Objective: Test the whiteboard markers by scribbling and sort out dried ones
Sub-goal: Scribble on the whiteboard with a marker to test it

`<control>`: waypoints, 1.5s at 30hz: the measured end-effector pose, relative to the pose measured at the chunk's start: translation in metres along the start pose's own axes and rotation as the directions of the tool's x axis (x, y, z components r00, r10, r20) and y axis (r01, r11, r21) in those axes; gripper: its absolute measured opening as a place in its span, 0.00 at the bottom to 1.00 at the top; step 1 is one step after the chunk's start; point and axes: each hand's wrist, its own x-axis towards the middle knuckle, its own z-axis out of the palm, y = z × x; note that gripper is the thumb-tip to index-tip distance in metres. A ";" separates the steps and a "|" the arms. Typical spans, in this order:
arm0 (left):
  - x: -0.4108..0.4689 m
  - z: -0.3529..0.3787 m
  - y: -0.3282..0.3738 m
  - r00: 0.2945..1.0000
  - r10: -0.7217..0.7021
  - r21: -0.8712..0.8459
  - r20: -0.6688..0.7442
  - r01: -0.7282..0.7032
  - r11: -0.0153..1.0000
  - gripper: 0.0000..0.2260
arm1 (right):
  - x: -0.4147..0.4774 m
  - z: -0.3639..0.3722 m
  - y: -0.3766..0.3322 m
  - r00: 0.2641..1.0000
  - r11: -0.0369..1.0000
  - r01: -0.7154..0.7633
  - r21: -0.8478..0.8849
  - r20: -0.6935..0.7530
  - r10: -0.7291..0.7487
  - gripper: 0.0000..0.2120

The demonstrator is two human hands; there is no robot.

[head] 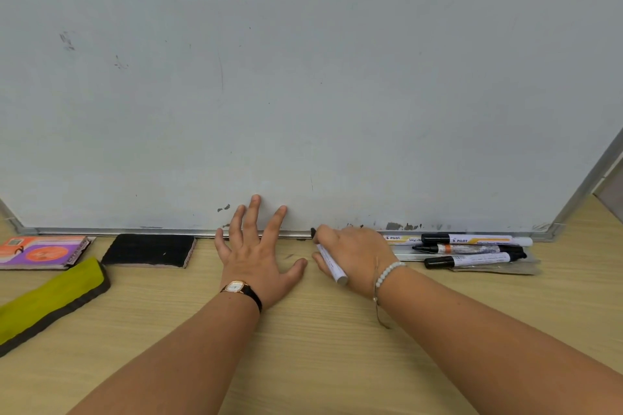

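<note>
Left hand (259, 246) is spread flat, fingertips against the whiteboard (303, 77) at its lower edge, palm over the wooden table (320, 330). My right hand (350, 256) grips a white-barrelled marker (332, 264), black end at the board's frame, barrel slanting back toward me. Other markers (472, 249) lie just right of that hand, long axes left-right along the frame, so my right hand's nearer. Black eraser (148, 250) sits well left.

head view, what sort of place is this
Probably a classroom or office: a large whiteboard rests on a wooden table, with spare markers and a black eraser along its lower edge, and the right hand holds a marker.
</note>
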 end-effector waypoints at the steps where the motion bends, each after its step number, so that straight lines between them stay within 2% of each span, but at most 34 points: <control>1: 0.000 -0.001 0.000 1.000 -0.003 0.005 0.007 0.003 1.000 0.39 | 0.000 -0.001 0.000 0.997 1.000 0.000 -0.006 -0.072 0.000 0.14; 2: 0.000 -0.001 0.001 1.000 -0.005 0.008 0.011 0.005 1.000 0.40 | 0.002 -0.003 0.000 0.979 1.000 -0.002 0.003 -0.205 0.002 0.13; 4: 0.000 -0.002 0.002 1.000 -0.008 0.017 0.018 0.007 1.000 0.40 | 0.010 -0.012 0.006 0.874 0.997 -0.033 0.067 -0.483 0.061 0.13; 6: 0.000 -0.003 0.002 1.000 -0.008 0.018 0.025 0.008 1.000 0.40 | 0.015 -0.026 0.011 0.787 0.983 -0.071 0.169 -0.596 0.159 0.15; 7: 0.000 -0.004 0.002 1.000 -0.008 0.014 0.026 0.008 1.000 0.40 | 0.015 -0.029 0.013 0.775 0.980 -0.079 0.181 -0.607 0.175 0.16; 8: 0.000 -0.004 0.002 1.000 -0.009 0.013 0.027 0.008 1.000 0.40 | 0.013 -0.029 0.014 0.786 0.986 -0.063 0.154 -0.601 0.144 0.16; 9: 0.000 -0.004 0.002 1.000 -0.010 0.016 0.029 0.009 1.000 0.40 | 0.009 -0.026 0.014 0.831 0.994 -0.032 0.101 -0.551 0.083 0.16; 11: 0.000 -0.004 0.002 1.000 -0.008 0.017 0.026 0.008 1.000 0.40 | -0.002 -0.015 0.011 0.958 1.000 -0.001 0.016 -0.285 0.006 0.15; 12: 0.000 -0.005 0.002 1.000 -0.009 0.018 0.028 0.009 1.000 0.40 | -0.007 -0.010 0.010 0.992 1.000 -0.024 -0.011 -0.126 0.023 0.14; 13: 0.000 -0.005 0.003 0.999 -0.011 0.021 0.037 0.010 1.000 0.40 | -0.009 -0.008 0.011 0.997 0.998 -0.053 -0.023 -0.052 0.052 0.14; 14: 0.000 -0.006 0.003 0.999 -0.013 0.027 0.048 0.012 1.000 0.40 | -0.010 -0.010 0.012 0.995 0.997 -0.073 -0.006 -0.062 0.072 0.14; 16: 0.000 -0.007 0.003 0.998 -0.015 0.037 0.058 0.012 0.999 0.40 | -0.009 -0.017 0.015 0.960 0.997 -0.069 0.032 -0.271 0.075 0.15; 18: -0.001 -0.008 0.004 0.998 -0.013 0.042 0.063 0.011 0.999 0.40 | -0.003 -0.028 0.023 0.852 0.985 -0.106 0.135 -0.498 0.160 0.17; 20: -0.001 -0.009 0.004 0.998 -0.016 0.041 0.066 0.013 0.999 0.40 | -0.003 -0.035 0.030 0.781 0.963 -0.138 0.231 -0.572 0.249 0.17; 21: -0.001 -0.009 0.004 0.998 -0.017 0.041 0.065 0.015 0.999 0.40 | -0.006 -0.036 0.031 0.788 0.968 -0.135 0.213 -0.570 0.235 0.17; 22: -0.001 -0.009 0.004 0.998 -0.019 0.040 0.064 0.017 0.999 0.40 | -0.011 -0.032 0.031 0.824 0.978 -0.125 0.165 -0.532 0.195 0.16; 24: -0.001 -0.008 0.004 0.998 -0.017 0.038 0.058 0.015 0.999 0.40 | -0.022 -0.018 0.031 0.943 0.991 -0.122 0.058 -0.306 0.134 0.16; 25: -0.001 -0.008 0.004 0.998 -0.016 0.032 0.055 0.015 0.999 0.40 | -0.027 -0.013 0.031 0.970 0.989 -0.147 0.036 -0.188 0.151 0.16; 26: -0.001 -0.008 0.004 0.998 -0.017 0.025 0.054 0.016 1.000 0.40 | -0.030 -0.010 0.032 0.973 0.985 -0.169 0.045 -0.154 0.174 0.17; 28: 0.000 -0.007 0.004 0.998 -0.017 0.021 0.052 0.016 1.000 0.40 | -0.030 -0.014 0.035 0.933 0.976 -0.185 0.115 -0.292 0.211 0.19; 30: -0.001 -0.007 0.004 0.999 -0.016 0.026 0.052 0.014 1.000 0.40 | -0.025 -0.024 0.039 0.817 0.955 -0.213 0.205 -0.499 0.289 0.18; 32: -0.001 -0.007 0.004 0.998 -0.018 0.017 0.059 0.017 1.000 0.40 | -0.025 -0.033 0.043 0.744 0.936 -0.214 0.280 -0.574 0.342 0.17; 34: -0.001 -0.008 0.004 0.998 -0.015 0.012 0.058 0.015 1.000 0.40 | -0.030 -0.032 0.044 0.802 0.957 -0.214 0.198 -0.523 0.288 0.16; 36: -0.001 -0.008 0.004 0.998 -0.014 0.020 0.064 0.013 1.000 0.40 | -0.038 -0.021 0.043 0.915 0.976 -0.205 0.079 -0.338 0.220 0.13; 37: -0.001 -0.007 0.003 0.998 -0.016 0.019 0.067 0.015 1.000 0.40 | -0.041 -0.018 0.042 0.945 0.977 -0.207 0.056 -0.246 0.215 0.12; 38: -0.001 -0.008 0.003 0.998 -0.018 0.014 0.065 0.017 1.000 0.40 | -0.043 -0.017 0.043 0.949 0.976 -0.212 0.055 -0.227 0.219 0.12; 40: -0.001 -0.008 0.003 0.998 -0.018 0.009 0.057 0.017 1.000 0.40 | -0.044 -0.020 0.044 0.890 0.964 -0.240 0.110 -0.372 0.264 0.15; 42: -0.001 -0.008 0.004 0.998 -0.016 0.015 0.061 0.016 1.000 0.40 | -0.042 -0.029 0.047 0.764 0.930 -0.280 0.238 -0.531 0.366 0.18; 43: -0.001 -0.008 0.004 0.998 -0.018 0.020 0.066 0.016 1.000 0.40 | -0.043 -0.032 0.049 0.719 0.914 -0.283 0.290 -0.567 0.402 0.18; 44: -0.001 -0.008 0.004 0.997 -0.018 0.024 0.070 0.017 1.000 0.40 | -0.044 -0.034 0.050 0.707 0.910 -0.282 0.305 -0.575 0.411 0.19; 45: -0.001 -0.009 0.004 0.997 -0.018 0.026 0.071 0.017 1.000 0.40 | -0.047 -0.033 0.051 0.733 0.920 -0.279 0.277 -0.557 0.390 0.19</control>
